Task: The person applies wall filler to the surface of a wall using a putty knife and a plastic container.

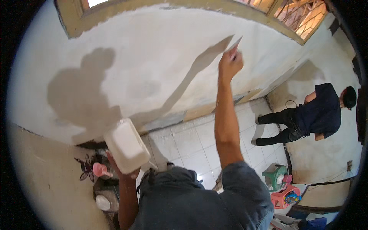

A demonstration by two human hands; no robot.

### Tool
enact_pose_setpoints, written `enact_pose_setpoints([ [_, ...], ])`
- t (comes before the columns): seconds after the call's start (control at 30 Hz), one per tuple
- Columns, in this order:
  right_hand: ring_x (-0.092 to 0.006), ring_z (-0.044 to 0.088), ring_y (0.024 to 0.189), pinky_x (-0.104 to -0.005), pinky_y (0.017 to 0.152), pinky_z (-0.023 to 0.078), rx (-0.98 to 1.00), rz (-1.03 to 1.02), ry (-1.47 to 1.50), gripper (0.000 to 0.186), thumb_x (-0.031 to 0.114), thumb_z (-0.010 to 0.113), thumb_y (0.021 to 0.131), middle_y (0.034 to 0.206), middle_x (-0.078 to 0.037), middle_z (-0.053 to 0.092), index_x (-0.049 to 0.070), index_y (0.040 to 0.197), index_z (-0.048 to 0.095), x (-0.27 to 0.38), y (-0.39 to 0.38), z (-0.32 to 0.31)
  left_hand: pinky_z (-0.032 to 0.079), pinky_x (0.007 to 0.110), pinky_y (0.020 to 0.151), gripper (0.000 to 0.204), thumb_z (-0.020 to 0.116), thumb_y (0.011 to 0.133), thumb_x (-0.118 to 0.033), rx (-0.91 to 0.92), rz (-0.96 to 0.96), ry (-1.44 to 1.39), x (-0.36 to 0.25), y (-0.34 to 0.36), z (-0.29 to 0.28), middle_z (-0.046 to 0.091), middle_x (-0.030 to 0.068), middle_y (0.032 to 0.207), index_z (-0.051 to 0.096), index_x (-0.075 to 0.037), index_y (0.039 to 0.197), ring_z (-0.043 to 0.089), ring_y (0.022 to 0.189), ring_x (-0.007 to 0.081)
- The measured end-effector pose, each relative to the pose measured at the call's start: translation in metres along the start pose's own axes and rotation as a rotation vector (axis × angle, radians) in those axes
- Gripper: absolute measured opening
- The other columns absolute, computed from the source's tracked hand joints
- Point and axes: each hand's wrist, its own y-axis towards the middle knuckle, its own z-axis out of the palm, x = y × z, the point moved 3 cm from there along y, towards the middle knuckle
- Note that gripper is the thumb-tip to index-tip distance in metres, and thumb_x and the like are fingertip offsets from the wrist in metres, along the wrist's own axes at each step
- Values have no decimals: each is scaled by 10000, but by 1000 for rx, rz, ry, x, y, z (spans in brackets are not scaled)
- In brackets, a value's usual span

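Note:
My right arm stretches up toward the white wall (168, 50). My right hand (231, 64) is closed around the reddish handle of a putty knife (238, 41). Its thin blade points up below the window frame, seen nearly edge-on; whether it touches the wall I cannot tell. Low at the left, my left hand (122, 170) grips a shallow white rectangular tray (126, 145) with rounded corners. Most of that hand's fingers are hidden behind the tray. Pale material appears to lie in the tray, hard to tell from its own white.
A yellowish window frame (214, 8) runs above. At the right another person (314, 111) in dark clothes faces the side wall. Green (275, 177) and pink stools (283, 197) stand on the tiled floor (191, 143). A pink dipper (100, 170) is beside the tray.

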Motion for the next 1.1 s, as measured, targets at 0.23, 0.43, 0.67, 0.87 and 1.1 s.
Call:
enact_pose_setpoints([
  [0.23, -339, 650, 817, -488, 646, 525, 741, -713, -344, 140, 180, 589, 852, 865, -121, 673, 104, 956, 644, 45, -115, 70, 377, 637, 1041, 767, 422, 899, -709, -141, 35, 93, -19, -18, -15, 456, 84, 1450, 334, -232, 1493, 475, 1293, 355],
  [0.43, -259, 626, 684, -378, 610, 532, 717, -909, -88, 100, 83, 691, 749, 722, -50, 617, 130, 766, 604, 68, -216, 30, 396, 490, 1102, 832, 368, 944, -676, 440, -7, -186, -40, -18, -28, 434, 175, 1450, 179, -111, 1524, 526, 1261, 336],
  [0.67, -331, 568, 644, -442, 579, 459, 256, -465, -199, 129, 162, 704, 787, 711, -108, 601, 85, 765, 603, 41, -130, 63, 573, 484, 852, 717, 382, 940, -672, -39, -19, -82, -31, -29, -42, 578, 101, 1291, 407, -156, 1436, 626, 1111, 283],
  [0.87, -384, 587, 809, -490, 730, 484, 886, -749, -65, 153, 136, 679, 769, 821, -175, 608, 52, 856, 585, 7, -250, 43, 571, 476, 855, 746, 372, 931, -689, -193, 20, -39, -35, -26, -33, 573, 87, 1294, 396, -150, 1447, 621, 1105, 272],
  [1.1, -183, 633, 842, -323, 608, 502, 592, 879, 655, 236, 36, 561, 817, 848, -106, 630, -2, 1049, 584, 88, -263, -27, 516, 470, 952, 773, 335, 936, -698, -128, -24, -61, -54, -24, -59, 523, 103, 1361, 369, -141, 1471, 567, 1190, 282],
])
